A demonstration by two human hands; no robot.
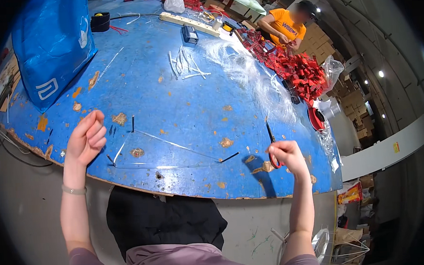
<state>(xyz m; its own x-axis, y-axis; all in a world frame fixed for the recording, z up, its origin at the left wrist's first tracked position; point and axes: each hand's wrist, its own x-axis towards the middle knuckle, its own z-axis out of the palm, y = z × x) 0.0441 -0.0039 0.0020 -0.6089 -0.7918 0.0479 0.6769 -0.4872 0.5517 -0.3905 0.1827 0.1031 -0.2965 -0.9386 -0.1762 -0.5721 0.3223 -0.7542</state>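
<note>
My left hand (88, 136) is raised over the near left of the blue table, its fingers curled together; whatever they may pinch is too small to make out. A pair of scissors (273, 151) with red handles is gripped in my right hand (289, 157), the dark blades pointing away from me. Between my hands, a thin clear strand (172, 143) runs in a triangle around three dark upright pegs: a far-left peg (133, 123), a near-left peg (111, 160) and a right peg (230, 157).
A large blue bag (52, 49) stands at the left. Short white strips (185, 64) and a dark small box (190, 34) lie farther back, near a power strip (189, 23). Clear strands (262, 82) and red bows (300, 72) cover the right; a co-worker (285, 25) handles items there.
</note>
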